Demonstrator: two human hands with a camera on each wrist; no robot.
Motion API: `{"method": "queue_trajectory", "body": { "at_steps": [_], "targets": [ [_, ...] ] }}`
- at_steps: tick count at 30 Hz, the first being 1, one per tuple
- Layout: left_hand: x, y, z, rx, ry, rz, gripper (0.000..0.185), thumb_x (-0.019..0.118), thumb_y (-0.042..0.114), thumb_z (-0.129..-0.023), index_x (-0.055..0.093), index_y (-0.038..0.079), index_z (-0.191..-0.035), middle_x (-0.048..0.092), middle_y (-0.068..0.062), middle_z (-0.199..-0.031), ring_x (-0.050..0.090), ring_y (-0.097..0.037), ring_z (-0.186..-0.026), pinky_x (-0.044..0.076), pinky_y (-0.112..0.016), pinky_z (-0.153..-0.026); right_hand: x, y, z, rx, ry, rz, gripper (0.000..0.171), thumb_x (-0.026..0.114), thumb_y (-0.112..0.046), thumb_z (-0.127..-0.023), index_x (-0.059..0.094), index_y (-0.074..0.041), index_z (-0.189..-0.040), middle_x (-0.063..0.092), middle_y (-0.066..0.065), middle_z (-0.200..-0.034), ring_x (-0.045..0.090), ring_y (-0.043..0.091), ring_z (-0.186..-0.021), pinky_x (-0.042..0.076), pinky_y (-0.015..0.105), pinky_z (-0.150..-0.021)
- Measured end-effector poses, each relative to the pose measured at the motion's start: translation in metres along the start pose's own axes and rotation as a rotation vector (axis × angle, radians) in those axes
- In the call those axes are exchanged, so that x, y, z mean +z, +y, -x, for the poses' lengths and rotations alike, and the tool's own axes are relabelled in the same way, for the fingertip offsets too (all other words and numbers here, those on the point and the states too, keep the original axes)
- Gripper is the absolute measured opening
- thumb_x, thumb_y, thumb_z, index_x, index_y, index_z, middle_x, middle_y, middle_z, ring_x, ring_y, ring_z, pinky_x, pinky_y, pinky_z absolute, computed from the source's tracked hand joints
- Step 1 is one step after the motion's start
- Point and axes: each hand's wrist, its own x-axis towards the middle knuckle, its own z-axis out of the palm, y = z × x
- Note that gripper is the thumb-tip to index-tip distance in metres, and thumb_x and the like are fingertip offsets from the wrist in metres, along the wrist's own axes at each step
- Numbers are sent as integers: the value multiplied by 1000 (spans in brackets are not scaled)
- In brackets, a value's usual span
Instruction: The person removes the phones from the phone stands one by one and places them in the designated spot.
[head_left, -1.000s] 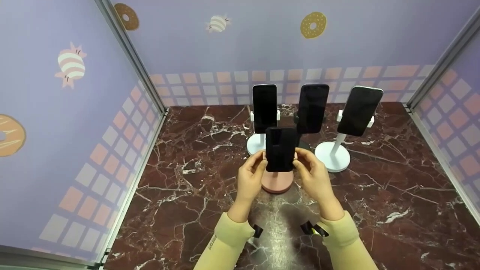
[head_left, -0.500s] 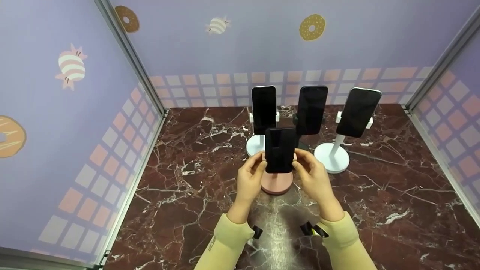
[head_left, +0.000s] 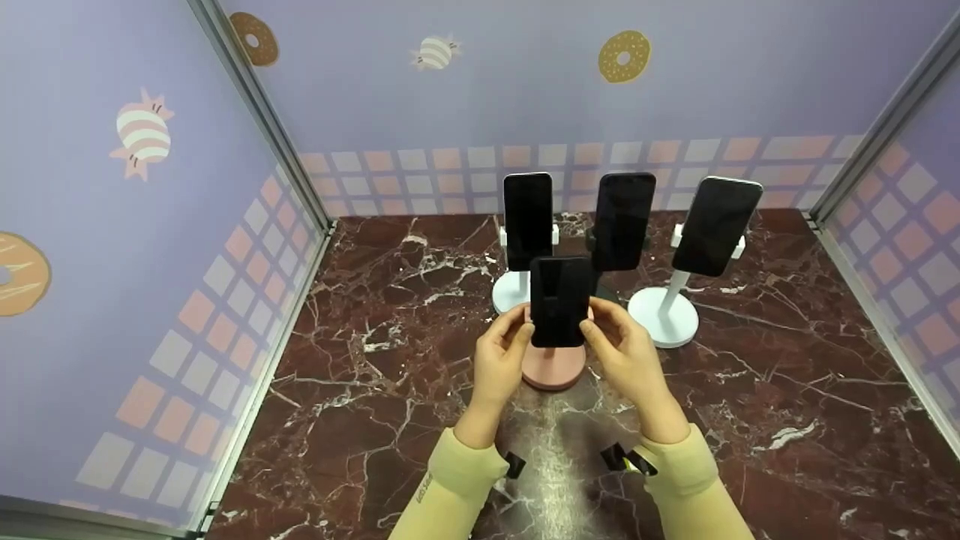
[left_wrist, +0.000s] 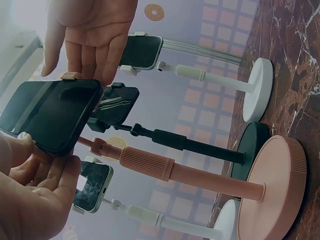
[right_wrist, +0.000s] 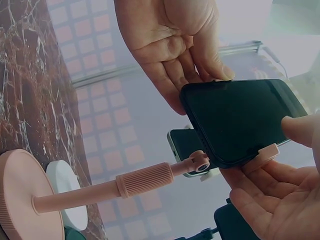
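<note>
A black phone (head_left: 560,300) sits in the clamp (right_wrist: 264,156) of a pink phone stand (head_left: 553,369), screen toward me. My left hand (head_left: 501,352) pinches the phone's left side, with its thumb at the front edge and fingers curled behind by the clamp. On the opposite side, my right hand (head_left: 628,352) grips likewise; in the right wrist view its thumb lies over the screen while the fingers support the clamp from behind. The pink stand's ribbed collar (left_wrist: 146,163) and round base (left_wrist: 277,192) show in the left wrist view, base flat on the table.
Behind stand three more phones on stands: a left phone (head_left: 529,221) on white, a middle phone (head_left: 624,221) on black, and a right phone (head_left: 718,225) on white. The marbled table (head_left: 375,420) is bounded by patterned panels (head_left: 450,97) at the back and sides.
My right thumb has shifted slightly inward over the phone's right edge. The whole head view has moved a little; hands, phone and stands otherwise keep their places.
</note>
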Motion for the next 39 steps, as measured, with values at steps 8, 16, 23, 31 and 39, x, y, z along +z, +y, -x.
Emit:
{"method": "queue_trajectory", "body": {
  "at_steps": [8, 16, 23, 31, 39],
  "targets": [
    [0, 1, 1, -2, 1, -13, 33, 62, -2, -99, 61, -16, -128, 67, -33, -121, 63, -2, -93, 55, -18, -82, -2, -7, -1, -30, -13, 4, 45, 64, -1, -99, 53, 9, -142, 63, 27, -135, 62, 6, -122, 52, 11, -94],
    [0, 0, -1, 24, -3, -14, 32, 61, -3, -99, 61, -17, -128, 67, -33, -120, 64, -2, -93, 56, -18, -83, -4, -16, -10, -216, 33, 181, 71, 73, -3, -93, 38, 5, -155, 50, 24, -153, 49, 41, -140, 43, 57, -113],
    [-1, 0, -1, 26, 4, -39, 32, 62, -2, -99, 62, -16, -128, 68, -32, -120, 66, -4, -93, 57, -19, -83, -2, -29, -22, -378, 21, 284, 89, 81, -20, -90, 29, 2, -159, 35, 27, -162, 37, 41, -148, 32, 55, -122],
    [-2, 1, 1, 3, 0, -57, 32, 62, -2, -99, 62, -15, -129, 69, -31, -120, 68, -8, -96, 58, -20, -84, 4, -47, -33, -477, 16, 444, 96, 84, -34, -87, 29, -3, -159, 28, 27, -165, 27, 44, -152, 29, 66, -121],
    [-2, 1, 1, 5, 9, -107, 31, 63, 0, -99, 63, -14, -127, 70, -29, -118, 62, -1, -90, 55, -17, -79, 12, -62, -41, -570, 4, 618, 99, 85, -45, -84, 32, -10, -160, 23, 25, -167, 26, 46, -151, 31, 65, -120]
  ]
}}
